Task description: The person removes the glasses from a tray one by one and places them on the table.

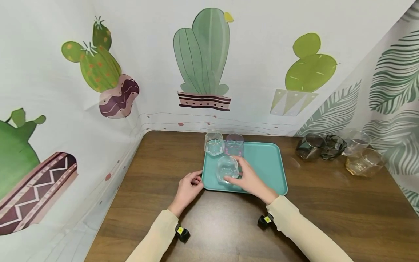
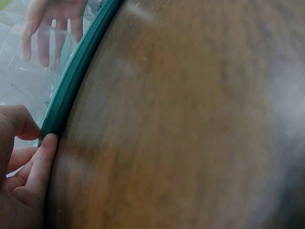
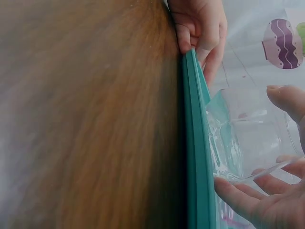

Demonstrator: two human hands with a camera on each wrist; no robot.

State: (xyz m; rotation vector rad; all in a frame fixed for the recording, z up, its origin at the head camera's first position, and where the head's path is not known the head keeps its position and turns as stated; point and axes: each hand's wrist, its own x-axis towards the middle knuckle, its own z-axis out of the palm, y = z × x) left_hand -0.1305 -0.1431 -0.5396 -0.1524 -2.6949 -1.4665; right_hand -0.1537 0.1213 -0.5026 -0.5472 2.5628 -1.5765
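Observation:
In the head view a teal tray (image 1: 262, 163) lies on the table. My left hand (image 1: 190, 186) is at its near left corner; in the left wrist view the thumb and fingers (image 2: 45, 152) pinch the rim. Near the tray's front left stands a clear faceted glass (image 1: 227, 169). My right hand (image 1: 250, 178) holds this glass from the right, thumb on the near side and fingers round the far side. Behind it are another clear glass (image 1: 214, 143) at the tray's back left corner and a pinkish glass (image 1: 235, 145) beside that one.
At the table's back right stand a dark grey glass (image 1: 310, 146), a smaller dark glass (image 1: 333, 147), a clear glass (image 1: 356, 141) and an amber glass (image 1: 364, 162). A cactus-print cloth (image 1: 255, 72) hangs behind the brown wooden table (image 1: 226, 229).

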